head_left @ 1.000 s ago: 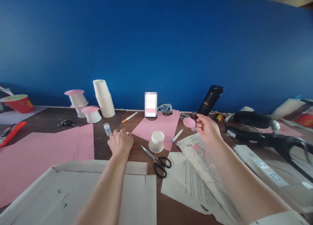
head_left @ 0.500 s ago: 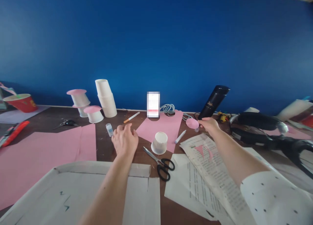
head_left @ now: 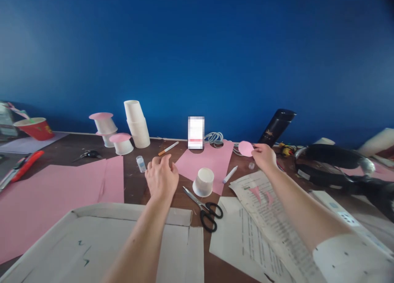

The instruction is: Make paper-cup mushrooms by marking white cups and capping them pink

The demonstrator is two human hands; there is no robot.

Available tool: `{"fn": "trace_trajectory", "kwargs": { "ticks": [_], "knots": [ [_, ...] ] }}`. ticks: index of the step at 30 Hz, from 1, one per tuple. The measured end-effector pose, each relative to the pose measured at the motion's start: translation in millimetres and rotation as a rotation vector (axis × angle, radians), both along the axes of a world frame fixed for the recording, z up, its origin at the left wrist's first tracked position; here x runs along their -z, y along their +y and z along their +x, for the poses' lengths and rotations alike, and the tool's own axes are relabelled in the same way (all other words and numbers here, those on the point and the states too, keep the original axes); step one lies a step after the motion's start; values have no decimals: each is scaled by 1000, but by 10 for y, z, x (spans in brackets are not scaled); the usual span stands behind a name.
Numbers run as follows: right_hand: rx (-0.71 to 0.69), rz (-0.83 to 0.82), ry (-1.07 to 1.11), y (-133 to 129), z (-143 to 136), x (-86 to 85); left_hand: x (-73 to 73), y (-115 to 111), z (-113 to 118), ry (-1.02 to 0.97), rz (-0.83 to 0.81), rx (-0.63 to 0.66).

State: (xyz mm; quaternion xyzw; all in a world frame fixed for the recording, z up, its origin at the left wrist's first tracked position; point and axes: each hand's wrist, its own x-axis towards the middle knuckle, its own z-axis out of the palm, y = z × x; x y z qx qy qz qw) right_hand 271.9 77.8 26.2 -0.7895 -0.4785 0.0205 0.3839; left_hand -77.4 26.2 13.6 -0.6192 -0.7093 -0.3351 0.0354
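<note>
Between the thumb and fingers of my right hand is the edge of a pink paper circle, raised above a small clear cap. My left hand rests palm down on the dark table with its fingers apart, holding nothing, just right of a small clear bottle. An upside-down white paper cup stands between my hands, partly on a pink sheet. Black-handled scissors lie in front of it. A white marker is to its right.
At the back left stand stacked white cups and cups topped with pink circles. A phone leans near the blue wall. A black flask, headphones, printed sheets and a white box lid surround my arms.
My right hand has lifted the pink circle slightly, away from the clear cap. The whole view has shifted a little. My left hand stays in place on the table.
</note>
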Motion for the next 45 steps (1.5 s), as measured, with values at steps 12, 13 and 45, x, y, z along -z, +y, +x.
{"fn": "trace_trajectory", "kwargs": {
  "ticks": [12, 13, 45],
  "knots": [
    [-651, 738, -178, -1031, -1324, -123, -242, -166, 110, -769, -113, 415],
    [-673, 730, -147, -1048, -1341, -93, -268, -185, 108, -829, -154, 461],
    [-499, 44, 1105, -861, -1312, 17, -196, -116, 111, -1898, -564, 551]
  ]
}}
